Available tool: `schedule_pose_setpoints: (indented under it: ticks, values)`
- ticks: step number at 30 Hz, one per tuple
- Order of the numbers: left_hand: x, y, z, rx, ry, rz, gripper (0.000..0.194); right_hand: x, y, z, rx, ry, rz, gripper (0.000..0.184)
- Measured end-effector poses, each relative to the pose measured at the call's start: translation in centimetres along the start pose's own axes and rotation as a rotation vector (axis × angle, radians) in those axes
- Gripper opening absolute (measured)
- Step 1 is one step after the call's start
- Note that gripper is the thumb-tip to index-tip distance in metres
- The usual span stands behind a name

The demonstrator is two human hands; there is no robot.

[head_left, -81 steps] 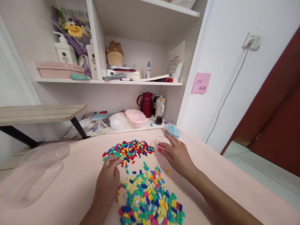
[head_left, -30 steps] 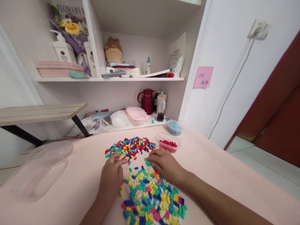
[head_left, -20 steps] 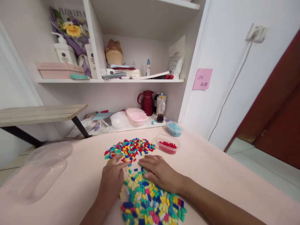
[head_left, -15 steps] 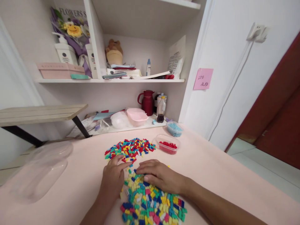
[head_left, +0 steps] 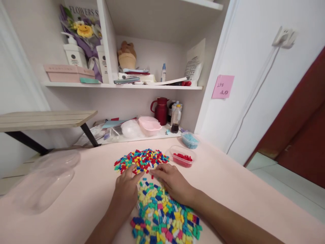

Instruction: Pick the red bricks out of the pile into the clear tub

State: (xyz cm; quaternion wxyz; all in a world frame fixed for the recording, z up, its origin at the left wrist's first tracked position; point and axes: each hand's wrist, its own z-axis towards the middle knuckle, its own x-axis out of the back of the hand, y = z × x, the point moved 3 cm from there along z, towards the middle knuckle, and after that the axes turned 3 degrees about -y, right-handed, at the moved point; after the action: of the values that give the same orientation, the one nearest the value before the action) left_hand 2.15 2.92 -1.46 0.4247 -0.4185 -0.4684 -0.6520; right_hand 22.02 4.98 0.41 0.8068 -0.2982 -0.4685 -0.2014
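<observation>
By far brick pile (head_left: pixel 144 156): left hand (head_left: pixel 127 185) spread; right hand (head_left: pixel 175 181), grip unclear; wall note (head_left: pixel 223 87): "250".

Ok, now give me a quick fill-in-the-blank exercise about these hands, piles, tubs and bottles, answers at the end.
The left hand and right hand are near the gap between the near pile and the ____ pile.
The front tub holds pieces coloured ____.
The back tub holds bits coloured light ____.
The front bottle, beside the jug, has a cap coloured ____.
Missing words: far; red; blue; yellow.
</observation>
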Motion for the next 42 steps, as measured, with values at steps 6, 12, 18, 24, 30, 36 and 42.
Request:
schedule_pose_setpoints:
  ticks: [6, 12, 18, 24, 30, 36, 42]
  values:
    - [0.0, 0.3, 0.0, -0.026, -0.021, -0.009, 0.067, -0.6, 0.5, 0.3, -0.023, -0.028, -0.051, 0.038]
    - [-0.1, 0.1, 0.0, -0.094, 0.068, -0.077, 0.063, 0.0, 1.1, 0.1, -0.094, 0.02, 0.061, 0.024]
    - [0.6, -0.4, 0.3, -0.053, 0.17, -0.176, 0.051, 0.6, 0.2, 0.2, -0.055, -0.011, 0.22, 0.021]
    - [1.3, -0.5, 0.3, -0.05, 0.249, -0.224, 0.046, 0.8, 0.3, 0.0, -0.061, 0.071, 0.249, 0.029]
    - [1.6, -0.5, 0.3, -0.038, 0.298, -0.252, 0.043, -0.2, 1.4, 0.2, -0.061, 0.031, 0.108, 0.029]
    - [1.3, -0.8, 0.3, -0.03, 0.295, -0.268, 0.042, -0.1, 1.3, 0.4, -0.082, -0.064, 0.0, 0.021]
    - [1.1, -1.2, 0.4, -0.019, 0.295, -0.292, 0.041, 0.5, 1.5, 0.6, -0.212, -0.053, 0.104, 0.016]
